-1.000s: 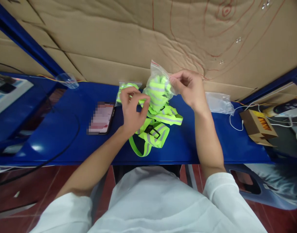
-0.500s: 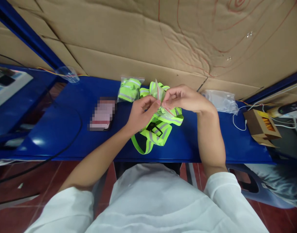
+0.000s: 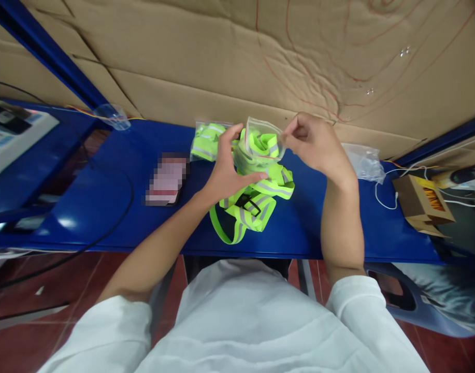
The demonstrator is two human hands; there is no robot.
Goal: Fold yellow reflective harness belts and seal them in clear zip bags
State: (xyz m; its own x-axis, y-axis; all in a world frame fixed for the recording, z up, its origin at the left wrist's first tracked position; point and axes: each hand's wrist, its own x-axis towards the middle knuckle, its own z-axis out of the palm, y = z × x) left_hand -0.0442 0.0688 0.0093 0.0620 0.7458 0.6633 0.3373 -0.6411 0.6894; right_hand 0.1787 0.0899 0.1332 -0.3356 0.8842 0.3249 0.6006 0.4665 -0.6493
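A clear plastic bag (image 3: 260,147) with a folded neon-yellow reflective strap inside is held up over the blue table (image 3: 105,207), its mouth pulled wide. My left hand (image 3: 225,168) grips the bag's left side, thumb at the rim and fingers under it. My right hand (image 3: 315,142) pinches the right edge of the rim. Beneath the bag lies a loose neon-yellow reflective vest (image 3: 248,207) with grey stripes and a black buckle. A second packed bag of straps (image 3: 206,140) rests just left of my left hand.
A phone (image 3: 166,180) lies left of the vest. An empty clear bag (image 3: 361,160) sits to the right, beside a small cardboard box (image 3: 421,204) and white cables (image 3: 380,199). A cardboard wall (image 3: 237,57) backs the table. A black cable (image 3: 105,233) curves across the left.
My hands, pinched together at the bag's top half a second ago, have moved apart and pulled the bag's mouth wide. The bag sits slightly higher.
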